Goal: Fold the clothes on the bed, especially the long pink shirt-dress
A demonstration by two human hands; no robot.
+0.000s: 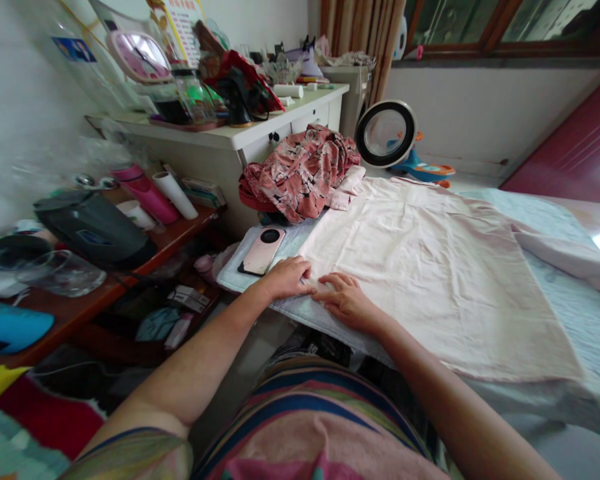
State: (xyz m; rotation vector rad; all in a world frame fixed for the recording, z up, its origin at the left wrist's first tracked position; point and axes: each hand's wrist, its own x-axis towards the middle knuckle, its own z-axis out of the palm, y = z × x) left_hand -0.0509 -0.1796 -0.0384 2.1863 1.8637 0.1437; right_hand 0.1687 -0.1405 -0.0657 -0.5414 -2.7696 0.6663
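While resting left grip (290, 277) and right grip (346, 300), half curled, on pale cloth (420, 267), maybe to keep it flat, had phone (263, 253) beside left grip; couldn't tell if pinching.

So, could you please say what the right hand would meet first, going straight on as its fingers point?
Probably the left hand, just beyond the right hand; whether they touch is hard to tell.
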